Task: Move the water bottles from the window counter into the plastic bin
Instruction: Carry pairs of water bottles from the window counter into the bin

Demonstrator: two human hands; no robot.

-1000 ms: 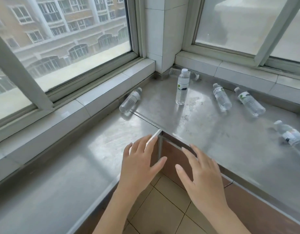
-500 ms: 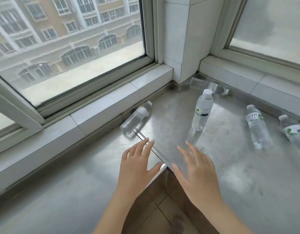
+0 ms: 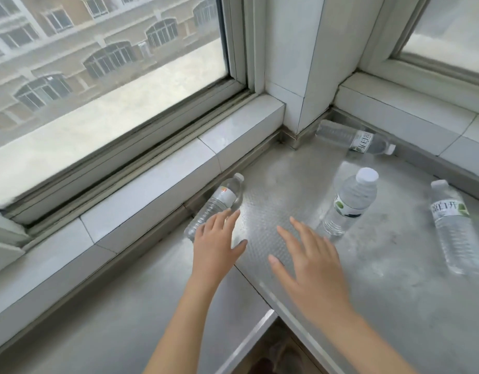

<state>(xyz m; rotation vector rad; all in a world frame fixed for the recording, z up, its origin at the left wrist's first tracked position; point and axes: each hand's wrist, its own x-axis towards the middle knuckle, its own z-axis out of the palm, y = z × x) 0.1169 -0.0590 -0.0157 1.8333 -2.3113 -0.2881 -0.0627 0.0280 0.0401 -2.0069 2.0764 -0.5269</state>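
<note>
Both hands reach out flat over the steel table point(image 3: 395, 306).
Left hand point(image 3: 215, 248) fingers spread, released, over a lying bottle point(image 3: 215, 205); right hand point(image 3: 311, 261) released, an upright bottle point(image 3: 349, 202) just beyond its fingertips.

Four clear capped water bottles on the steel counter point(image 3: 300, 184): one upright point(image 3: 349, 202), three lying point(image 3: 215, 206) point(image 3: 354, 137) point(image 3: 454, 225).

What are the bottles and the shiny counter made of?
The standing bottle looks like thin clear plastic: you can see through it, its body is ribbed, and it has a white cap and a paper-like label. The counter looks like brushed steel: grey, dully shiny, with a fine bumpy pattern near the right hand.
</note>
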